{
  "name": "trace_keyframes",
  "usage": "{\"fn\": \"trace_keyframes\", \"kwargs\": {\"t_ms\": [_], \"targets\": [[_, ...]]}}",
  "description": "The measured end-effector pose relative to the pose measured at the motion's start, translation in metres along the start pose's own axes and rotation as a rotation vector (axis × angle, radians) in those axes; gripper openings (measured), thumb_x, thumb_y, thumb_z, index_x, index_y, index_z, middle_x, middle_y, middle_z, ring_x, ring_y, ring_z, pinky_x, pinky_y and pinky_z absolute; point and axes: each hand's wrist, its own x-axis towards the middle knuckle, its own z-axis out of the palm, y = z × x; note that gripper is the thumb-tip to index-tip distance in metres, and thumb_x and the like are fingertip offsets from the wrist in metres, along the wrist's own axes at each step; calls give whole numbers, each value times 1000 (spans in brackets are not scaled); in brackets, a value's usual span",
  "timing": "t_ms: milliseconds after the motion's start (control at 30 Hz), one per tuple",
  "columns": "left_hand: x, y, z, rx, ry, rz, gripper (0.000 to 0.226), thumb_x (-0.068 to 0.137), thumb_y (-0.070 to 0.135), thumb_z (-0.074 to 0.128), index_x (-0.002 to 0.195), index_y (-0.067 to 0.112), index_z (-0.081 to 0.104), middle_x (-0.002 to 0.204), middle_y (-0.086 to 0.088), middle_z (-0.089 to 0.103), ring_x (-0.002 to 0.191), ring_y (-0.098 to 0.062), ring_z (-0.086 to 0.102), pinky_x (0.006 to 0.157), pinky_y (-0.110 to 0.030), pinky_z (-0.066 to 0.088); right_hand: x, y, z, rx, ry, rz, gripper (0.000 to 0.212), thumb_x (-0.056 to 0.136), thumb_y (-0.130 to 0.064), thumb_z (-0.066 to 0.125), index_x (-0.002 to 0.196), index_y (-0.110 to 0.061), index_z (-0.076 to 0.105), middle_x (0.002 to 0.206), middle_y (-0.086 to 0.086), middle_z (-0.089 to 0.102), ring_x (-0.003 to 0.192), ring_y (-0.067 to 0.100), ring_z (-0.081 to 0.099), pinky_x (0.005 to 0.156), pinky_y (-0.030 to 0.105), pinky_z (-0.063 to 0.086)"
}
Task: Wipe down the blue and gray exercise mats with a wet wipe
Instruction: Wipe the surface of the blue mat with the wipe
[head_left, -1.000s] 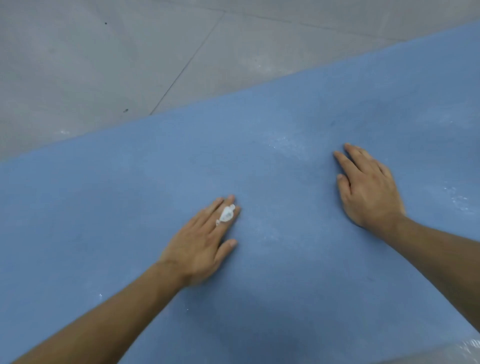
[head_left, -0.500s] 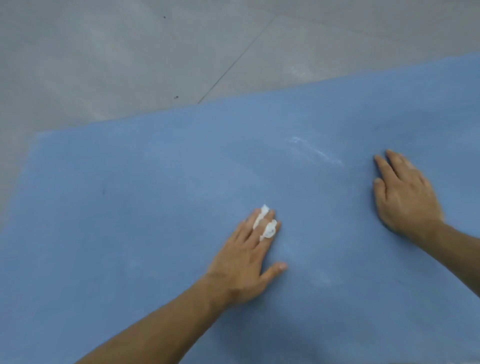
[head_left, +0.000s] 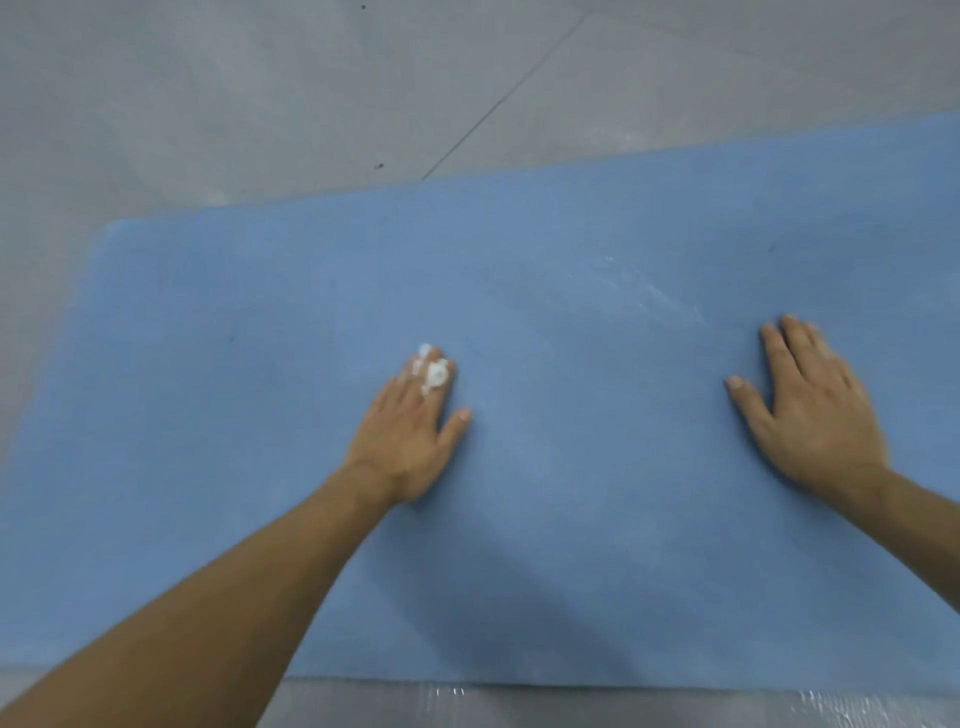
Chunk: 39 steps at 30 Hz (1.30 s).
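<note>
Blue exercise mat (head_left: 571, 545) lies flat on the gray floor (head_left: 234, 104). Its long axis runs left to right across the view, and the far edge climbs slightly toward the right. The left short end is in view, with a rounded far corner. The right end runs out of frame. The near long edge lies along the bottom.

Left hand (head_left: 410, 431) is palm down on the mat, a little left of the middle, fingers pointing away from the person. Its grip is not closed: the fingers are straight and flat. A small white wad of wet wipe (head_left: 434, 371) bunches up between the fingers near their tips, pressed to the mat surface.

Right hand (head_left: 815, 415) is also palm down on the mat, well apart to the right. Its fingers are straight and spread, the thumb is out to the side, and the grip is open and holds nothing.

Pale streaks (head_left: 649, 296) show on the mat beyond and between the hands. A floor seam (head_left: 498, 98) runs diagonally, with a dark speck (head_left: 379, 166) near it. A shiny clear sheet (head_left: 623, 706) shows along the mat's near edge.
</note>
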Motion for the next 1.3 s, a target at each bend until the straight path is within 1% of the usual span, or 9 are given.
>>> {"fn": "trace_keyframes", "kwargs": {"t_ms": [133,233,333,467,700,933,1000,1133,1300], "targets": [[-9,-29,-3,-70,-63,-98,87,92,72,6,166,27,0,167,10,-25,158,-12,-18,128,-33,-7,-3,2,1,-7,-18,-5,83,98,-67,24,162,-13,27,171,7,21,158,22,14,128,44,15],[-40,-5,10,-51,10,83,85,99,70,14,165,17,12,169,0,-15,160,-20,-12,128,-30,-5,-4,0,0,-17,-15,3,82,99,-67,22,162,-15,25,171,6,19,159,21,12,128,44,14],[-85,36,34,-86,43,314,79,104,61,33,163,10,24,173,-12,5,161,-30,3,129,-44,11,-5,-2,-1,-24,-18,10,82,99,-67,21,163,-16,23,172,4,17,159,20,10,128,43,13],[-133,79,62,19,34,514,78,106,64,30,165,16,20,174,-8,6,161,-29,5,125,-47,16,-6,-4,-3,-30,-19,15,83,98,-67,22,163,-15,24,172,5,17,159,21,11,128,43,13],[-118,50,53,41,30,488,70,108,58,30,166,20,19,174,-3,3,161,-21,5,127,-40,10,-6,-2,0,-27,-19,21,82,99,-69,21,162,-16,24,172,5,17,159,20,11,128,42,12],[-80,-50,29,-107,42,-168,88,92,73,7,166,25,3,169,8,-19,159,-14,-12,130,-37,0,-8,-5,-4,-14,-3,10,82,99,-65,25,160,-11,29,170,10,22,158,25,16,128,45,15],[-81,-59,26,-160,39,-243,91,91,75,4,166,25,-1,169,10,-23,157,-10,-19,130,-39,-1,-8,-7,-5,-10,4,10,82,99,-64,25,160,-10,30,170,11,23,158,26,17,127,45,15],[-93,-22,37,-115,94,-123,88,96,69,13,166,15,7,173,-3,-13,159,-18,-17,130,-36,-1,-8,-7,-5,-9,-1,16,82,99,-65,24,160,-11,29,170,10,22,158,25,15,127,45,14],[-134,49,59,-137,118,214,79,105,62,33,164,11,22,174,-10,5,161,-28,4,127,-46,17,-8,-5,-2,-12,0,17,82,99,-66,22,161,-12,28,170,9,22,158,24,15,128,45,14]]}}
